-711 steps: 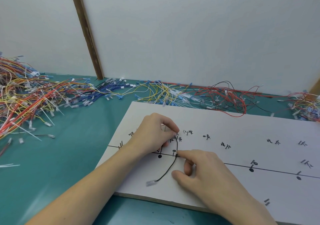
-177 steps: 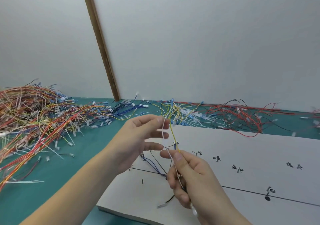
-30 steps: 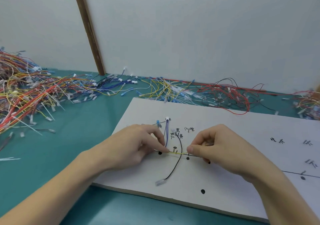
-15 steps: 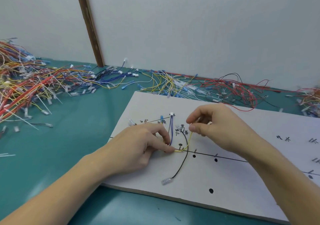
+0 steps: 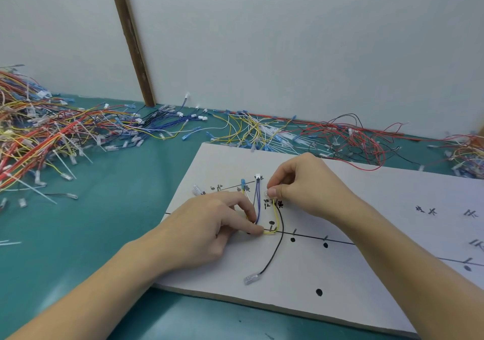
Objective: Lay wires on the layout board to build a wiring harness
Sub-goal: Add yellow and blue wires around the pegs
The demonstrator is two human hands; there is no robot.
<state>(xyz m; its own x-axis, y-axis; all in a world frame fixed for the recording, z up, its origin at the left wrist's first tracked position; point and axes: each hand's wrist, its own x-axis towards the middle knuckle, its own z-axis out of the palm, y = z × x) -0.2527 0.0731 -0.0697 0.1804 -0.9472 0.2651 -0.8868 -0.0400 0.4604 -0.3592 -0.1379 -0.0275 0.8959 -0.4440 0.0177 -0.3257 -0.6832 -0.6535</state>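
A white layout board [image 5: 366, 282] with black lines, dots and handwritten marks lies on the teal table. On it a yellow wire [image 5: 274, 216] bends from the main line up toward the marks. My right hand [image 5: 303, 185] pinches the wire's clear terminal end at the upper marks. My left hand [image 5: 214, 224] presses the yellow wire's lower end onto the line with thumb and forefinger. A blue wire pair [image 5: 257, 203] with a white connector runs upward beside it. A black wire [image 5: 275, 250] curves down to a clear terminal near the board's front edge.
Heaps of loose coloured wires lie on the teal table: a big red, yellow and white pile [image 5: 39, 140] at the left, blue and yellow ones [image 5: 209, 127] behind the board, red and black ones [image 5: 353, 140] at the back right. A white wall with a wooden strip [image 5: 131, 41] stands behind.
My right hand has carried the yellow wire's free end from the horizontal line up to the upper marks, bending the wire upward. My left hand stays pressing its other end.
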